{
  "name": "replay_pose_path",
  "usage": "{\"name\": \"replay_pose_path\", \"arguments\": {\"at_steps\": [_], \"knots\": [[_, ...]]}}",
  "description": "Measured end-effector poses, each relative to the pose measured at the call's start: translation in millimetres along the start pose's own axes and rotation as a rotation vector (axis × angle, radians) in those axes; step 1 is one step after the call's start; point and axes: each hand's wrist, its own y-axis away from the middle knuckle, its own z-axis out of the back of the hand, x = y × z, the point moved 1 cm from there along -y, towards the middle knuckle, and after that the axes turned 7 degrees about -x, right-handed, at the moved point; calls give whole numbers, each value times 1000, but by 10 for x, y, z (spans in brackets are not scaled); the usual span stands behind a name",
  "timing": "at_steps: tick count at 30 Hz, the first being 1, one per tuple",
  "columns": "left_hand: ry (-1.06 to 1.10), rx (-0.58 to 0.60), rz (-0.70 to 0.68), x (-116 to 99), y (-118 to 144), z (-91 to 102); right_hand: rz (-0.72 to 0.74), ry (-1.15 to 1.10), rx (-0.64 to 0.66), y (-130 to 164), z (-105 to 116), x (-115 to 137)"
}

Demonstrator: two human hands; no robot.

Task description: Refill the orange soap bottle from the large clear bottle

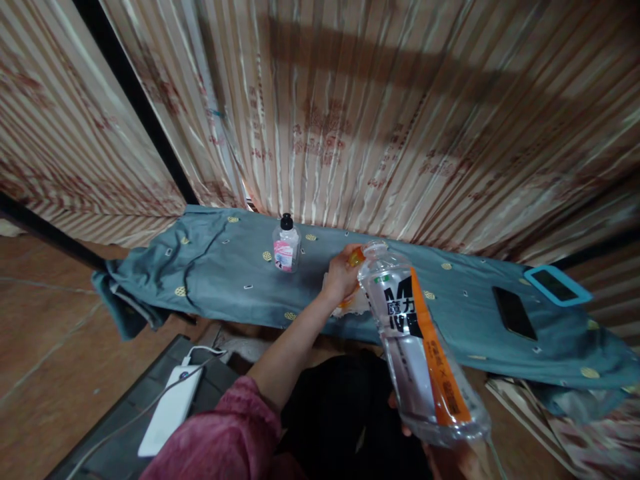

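Note:
A large clear plastic drink bottle (407, 340) with a silver and orange label is tilted close to me, its uncapped mouth pointing away. My right hand (457, 460), mostly hidden behind it, holds it near the base. Beside the bottle's neck, my left hand (344, 272) is closed around a thing with an orange-yellow top (356, 257). More orange and a pale, ragged-edged patch show below that hand, partly hidden by the big bottle. I cannot make out their kind. On the cloth to the left stands a clear bottle with a black cap (287, 247) and pink label.
A blue-grey cloth (235, 267) with pineapple prints covers the long narrow table. At its right lie a dark phone (514, 312) and a blue-framed device (557, 285). A white power bank (171, 408) with a cable rests lower left. Striped curtain (320, 120) hangs behind.

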Motion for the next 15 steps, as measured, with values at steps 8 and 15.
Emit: {"name": "replay_pose_path", "arguments": {"at_steps": [8,15], "knots": [[32,9,-13,69,2,-39,-41,-103,80,81,-186,209],[42,15,-43,117,-25,-38,-77,-185,85,50,-205,200]]}}
